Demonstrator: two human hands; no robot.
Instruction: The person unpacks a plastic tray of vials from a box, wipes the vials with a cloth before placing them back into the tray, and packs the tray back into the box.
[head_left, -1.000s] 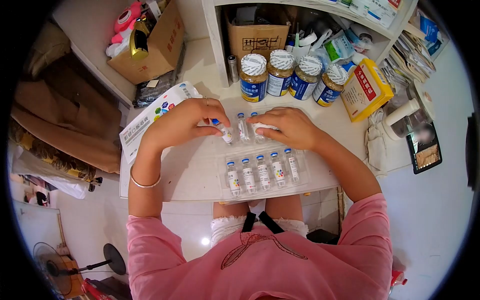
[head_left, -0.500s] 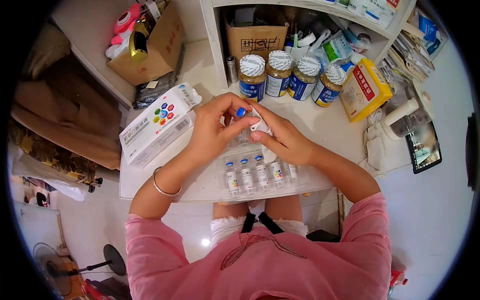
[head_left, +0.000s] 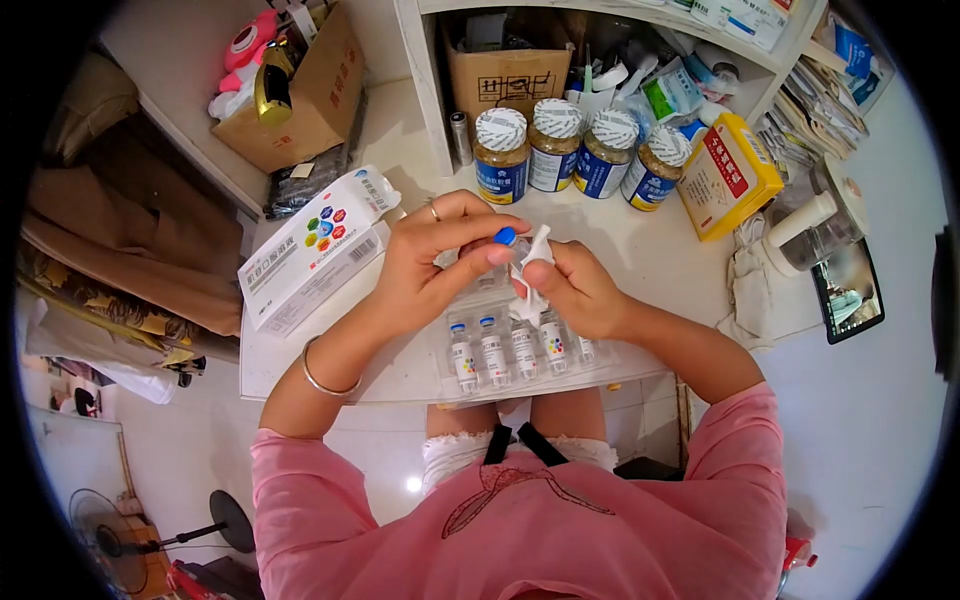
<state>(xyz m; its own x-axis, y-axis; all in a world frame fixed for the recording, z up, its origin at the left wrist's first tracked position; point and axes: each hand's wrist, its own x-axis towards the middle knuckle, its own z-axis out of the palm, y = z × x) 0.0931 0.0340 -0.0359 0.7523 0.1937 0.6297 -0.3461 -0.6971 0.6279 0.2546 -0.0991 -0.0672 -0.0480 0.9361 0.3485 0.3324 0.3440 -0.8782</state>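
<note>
Between the thumb and fingers of my left hand (head_left: 430, 262) is a small glass vial with a blue cap (head_left: 505, 237), its cap tilted toward my right hand. My right hand (head_left: 582, 292) is closed on a crumpled white tissue (head_left: 534, 272), held right beside the vial. Most of the vial's body is hidden by fingers and tissue. Just below my hands, a clear plastic tray (head_left: 612, 371) lies on the table, with several labelled vials (head_left: 494, 355) in a row. Left of my left hand lies a white medicine box (head_left: 315, 250) with its end flap open.
Several white-lidded jars (head_left: 553, 150) stand behind my hands, beside a yellow box (head_left: 728, 180). A clear pitcher (head_left: 820, 225) and a tablet (head_left: 850, 290) are at the right. Cardboard boxes (head_left: 512, 78) sit at the back. The table's front edge runs just below the tray.
The blue-capped vial has shifted slightly right and down, its cap now tipped toward the tissue. My right hand has drawn back a little, and more of the tissue shows.
</note>
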